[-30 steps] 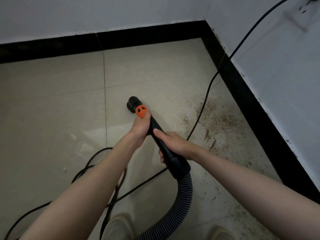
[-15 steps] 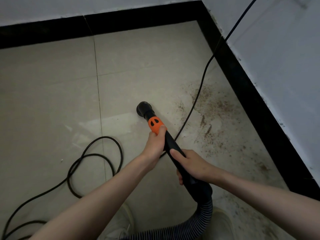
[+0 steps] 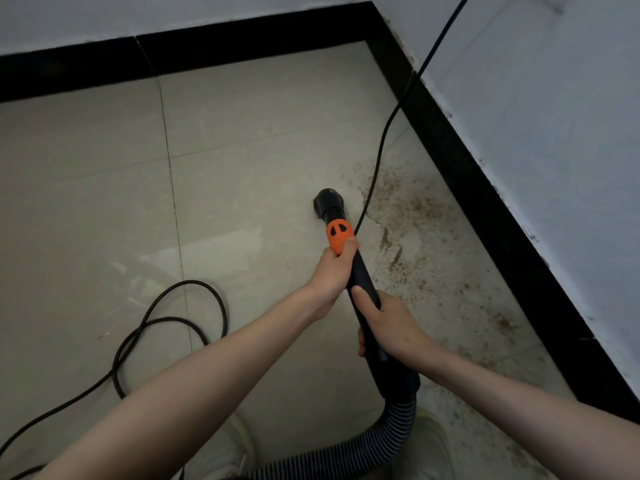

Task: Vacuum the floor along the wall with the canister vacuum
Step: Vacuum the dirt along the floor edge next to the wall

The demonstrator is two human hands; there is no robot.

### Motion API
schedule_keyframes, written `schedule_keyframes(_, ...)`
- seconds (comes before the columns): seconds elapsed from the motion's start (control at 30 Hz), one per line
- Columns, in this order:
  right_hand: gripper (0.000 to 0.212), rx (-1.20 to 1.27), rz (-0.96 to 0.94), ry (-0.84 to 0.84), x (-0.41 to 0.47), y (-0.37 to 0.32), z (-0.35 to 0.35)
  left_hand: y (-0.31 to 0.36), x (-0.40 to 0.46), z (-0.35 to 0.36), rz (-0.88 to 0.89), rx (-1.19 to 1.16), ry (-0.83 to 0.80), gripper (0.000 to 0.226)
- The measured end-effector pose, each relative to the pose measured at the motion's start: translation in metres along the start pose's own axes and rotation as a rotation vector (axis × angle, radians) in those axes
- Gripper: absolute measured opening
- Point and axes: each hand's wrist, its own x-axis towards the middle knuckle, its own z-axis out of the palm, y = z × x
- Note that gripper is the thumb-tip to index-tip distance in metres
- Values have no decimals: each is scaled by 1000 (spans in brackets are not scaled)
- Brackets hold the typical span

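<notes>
A black vacuum wand with an orange collar points down at the tiled floor, its round black nozzle resting on the tile. My left hand grips the wand just behind the orange collar. Lower on the wand, my right hand wraps around the black handle. A ribbed grey hose curves away from the wand's end toward the bottom edge. Brown dirt specks spread over the floor to the right of the nozzle, toward the right wall.
A black baseboard runs along the white right wall and another along the far wall, meeting in a corner. A black power cord drops from the right wall past the nozzle. More cord loops on the floor at left.
The nozzle has shifted right, closer to the dirt patch and the hanging cord. Both hands keep the same grip on the wand. The view has tilted down and left.
</notes>
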Motion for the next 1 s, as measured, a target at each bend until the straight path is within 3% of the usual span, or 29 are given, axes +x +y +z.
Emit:
schedule_keyframes(0.13, 40, 22, -2, 5, 9, -6, 1, 6, 9, -1, 29, 46, 30, 33)
schedule_keyframes(0.43, 41, 59, -27, -179, 33, -25, 2, 5, 22, -19, 88, 40, 292, 42)
schedule_keyframes(0.73, 40, 2, -22, 60, 59, -40, 12, 40, 49, -19, 74, 52, 124, 31)
schedule_keyframes(0.83, 43, -4, -23, 62, 69, -48, 14, 49, 57, -24, 56, 24, 56, 33)
schedule_keyframes(1.0, 43, -35, -43, 50, 75, -52, 19, 51, 70, -33, -12, -54, 119, 37)
